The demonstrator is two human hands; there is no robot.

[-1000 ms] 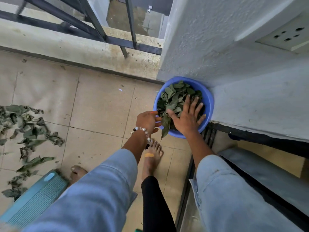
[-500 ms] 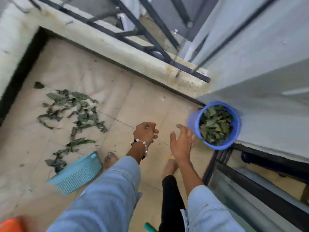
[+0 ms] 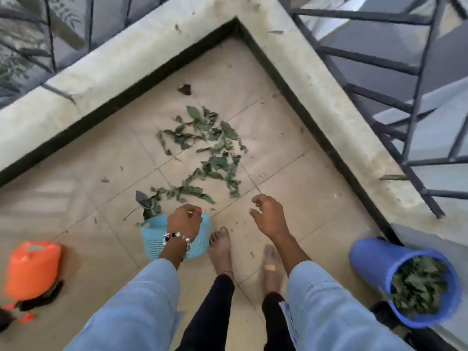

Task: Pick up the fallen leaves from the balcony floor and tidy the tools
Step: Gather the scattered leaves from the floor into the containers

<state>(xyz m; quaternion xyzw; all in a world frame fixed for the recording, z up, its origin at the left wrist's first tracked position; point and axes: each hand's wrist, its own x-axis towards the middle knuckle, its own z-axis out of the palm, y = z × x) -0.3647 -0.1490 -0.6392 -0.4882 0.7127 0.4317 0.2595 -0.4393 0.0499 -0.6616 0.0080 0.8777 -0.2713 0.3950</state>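
Note:
Green fallen leaves (image 3: 207, 153) lie scattered on the beige floor tiles ahead of my bare feet. A small light-blue woven basket (image 3: 154, 236) stands on the floor at their near edge. My left hand (image 3: 184, 220), with a bead bracelet at the wrist, hovers over the basket's rim with its fingers curled into a fist; I see nothing in it. My right hand (image 3: 268, 216) hangs in the air to the right of the basket, fingers loosely bent and empty. A blue bucket (image 3: 369, 259) packed with leaves stands at the far right.
An orange object (image 3: 33, 269) with black and red parts beside it sits on the floor at the left. A low concrete parapet (image 3: 141, 57) with dark metal railing (image 3: 379, 59) closes the corner ahead. A dark door track runs by the bucket.
My right hand left the leaves in the bucket and now hangs empty. The view swung left from the bucket to the leaf pile in the corner; the basket now lies under my left hand.

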